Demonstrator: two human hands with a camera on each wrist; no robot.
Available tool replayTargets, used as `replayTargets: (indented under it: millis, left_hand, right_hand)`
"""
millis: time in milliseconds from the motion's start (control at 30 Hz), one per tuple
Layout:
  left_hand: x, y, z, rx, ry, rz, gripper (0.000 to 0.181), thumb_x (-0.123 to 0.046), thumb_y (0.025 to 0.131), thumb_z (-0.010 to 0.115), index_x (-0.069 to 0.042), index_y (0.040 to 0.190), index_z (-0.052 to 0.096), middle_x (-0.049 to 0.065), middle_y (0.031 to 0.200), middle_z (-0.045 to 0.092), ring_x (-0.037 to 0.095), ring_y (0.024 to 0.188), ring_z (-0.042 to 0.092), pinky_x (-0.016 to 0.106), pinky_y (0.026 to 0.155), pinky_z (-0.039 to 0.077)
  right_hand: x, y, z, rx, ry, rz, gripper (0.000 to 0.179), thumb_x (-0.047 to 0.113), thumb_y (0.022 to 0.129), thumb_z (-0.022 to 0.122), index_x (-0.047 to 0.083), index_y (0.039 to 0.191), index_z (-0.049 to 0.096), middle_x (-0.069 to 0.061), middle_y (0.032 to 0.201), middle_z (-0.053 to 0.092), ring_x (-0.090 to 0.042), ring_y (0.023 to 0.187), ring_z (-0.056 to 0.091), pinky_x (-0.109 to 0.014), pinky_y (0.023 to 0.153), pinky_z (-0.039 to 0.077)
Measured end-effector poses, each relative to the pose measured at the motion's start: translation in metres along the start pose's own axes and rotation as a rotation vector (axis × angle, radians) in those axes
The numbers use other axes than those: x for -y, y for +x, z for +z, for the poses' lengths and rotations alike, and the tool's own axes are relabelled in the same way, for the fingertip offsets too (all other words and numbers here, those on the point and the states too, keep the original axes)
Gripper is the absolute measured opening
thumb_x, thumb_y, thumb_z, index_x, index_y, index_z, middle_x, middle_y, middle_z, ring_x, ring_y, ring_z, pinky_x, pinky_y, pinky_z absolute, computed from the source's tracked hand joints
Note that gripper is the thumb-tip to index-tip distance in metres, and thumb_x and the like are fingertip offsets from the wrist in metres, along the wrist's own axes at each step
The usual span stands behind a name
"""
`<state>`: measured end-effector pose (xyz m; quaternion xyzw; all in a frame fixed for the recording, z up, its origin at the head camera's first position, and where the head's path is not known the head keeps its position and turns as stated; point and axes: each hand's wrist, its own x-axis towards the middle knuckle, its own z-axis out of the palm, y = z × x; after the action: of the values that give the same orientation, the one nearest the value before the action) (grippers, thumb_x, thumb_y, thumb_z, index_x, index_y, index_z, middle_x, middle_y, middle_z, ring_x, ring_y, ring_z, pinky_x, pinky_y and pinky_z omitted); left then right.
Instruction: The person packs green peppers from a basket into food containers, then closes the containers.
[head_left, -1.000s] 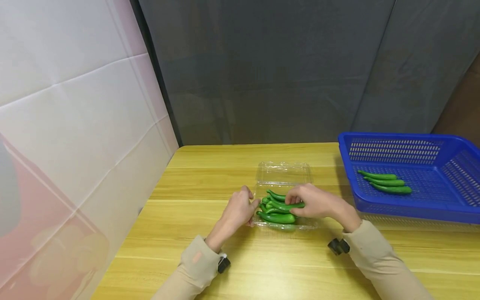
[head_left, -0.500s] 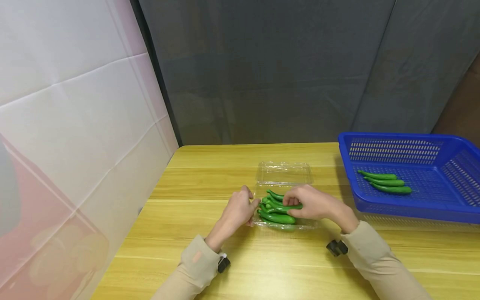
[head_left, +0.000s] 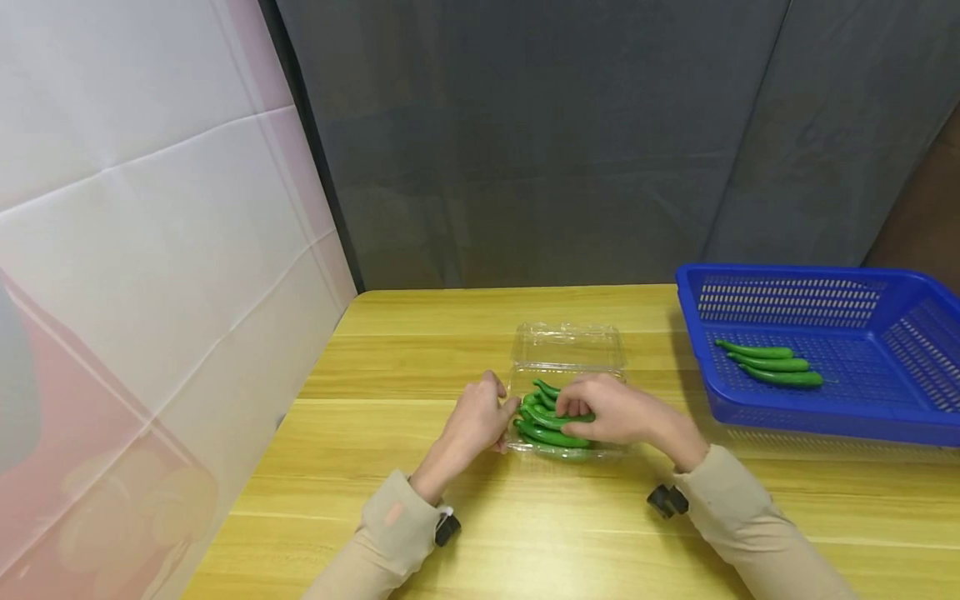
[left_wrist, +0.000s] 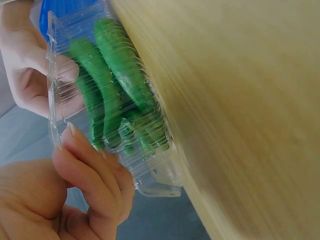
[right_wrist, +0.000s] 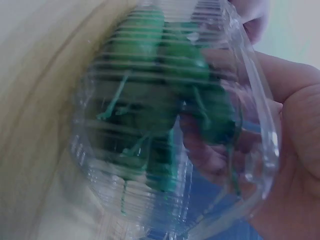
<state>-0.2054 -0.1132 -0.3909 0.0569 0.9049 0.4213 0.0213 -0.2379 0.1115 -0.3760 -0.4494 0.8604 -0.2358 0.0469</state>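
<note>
A clear plastic clamshell box [head_left: 567, 347] lies on the table with its lid tipped back. Several green chili peppers [head_left: 551, 436] are heaped in its near half. At the box's left end, my left hand [head_left: 477, 412] pinches the rim, and its fingertips [left_wrist: 71, 131] show against the clear wall in the left wrist view. My right hand [head_left: 618, 408] reaches in from the right and holds one green chili pepper [right_wrist: 217, 117] on top of the heap between thumb and fingers. That hand covers the right ends of some peppers.
A blue plastic basket [head_left: 862, 404] stands at the right of the wooden table [head_left: 420, 350], with 3 green chili peppers [head_left: 783, 379] lying in it. Grey cloth [head_left: 525, 150] hangs behind the table, and a pale cloth wall [head_left: 150, 208] rises at the left.
My right hand has shifted a little left over the box, carrying the held chili pepper further onto the heap. My left hand keeps its place on the rim.
</note>
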Motion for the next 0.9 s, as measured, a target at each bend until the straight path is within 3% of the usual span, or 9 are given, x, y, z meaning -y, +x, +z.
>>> replayTargets:
  millis: [400, 667, 900]
  left_hand:
    - [0.0003, -0.0003, -0.0004, 0.002, -0.001, -0.001, 0.025, -0.009, 0.101, 0.061, 0.012, 0.113, 0.051, 0.012, 0.06, 0.059, 0.013, 0.038, 0.055, 0.036, 0.043, 0.059]
    - [0.0002, -0.0004, -0.0002, 0.0, -0.001, 0.006, 0.026, -0.008, 0.101, 0.061, 0.013, 0.113, 0.051, 0.012, 0.061, 0.059, 0.014, 0.039, 0.056, 0.036, 0.043, 0.06]
    - [-0.0001, -0.0015, 0.0002, -0.002, -0.004, 0.003, 0.027, -0.008, 0.101, 0.061, 0.014, 0.114, 0.051, 0.012, 0.063, 0.059, 0.014, 0.039, 0.056, 0.036, 0.043, 0.06]
  right_hand:
    - [0.0027, 0.0012, 0.004, -0.012, -0.006, 0.016, 0.01, 0.012, 0.089, 0.077, 0.01, 0.095, 0.069, 0.006, 0.089, 0.061, -0.007, 0.079, 0.056, -0.024, 0.071, 0.056]
    - [0.0031, 0.0, 0.0037, -0.038, 0.004, 0.091, 0.017, 0.017, 0.087, 0.081, 0.014, 0.085, 0.065, 0.006, 0.089, 0.062, -0.008, 0.08, 0.059, -0.024, 0.073, 0.058]
    - [0.0032, -0.0018, 0.0013, -0.038, 0.02, 0.108, 0.019, 0.018, 0.084, 0.084, 0.014, 0.086, 0.065, 0.007, 0.088, 0.061, -0.008, 0.081, 0.057, -0.024, 0.073, 0.057]
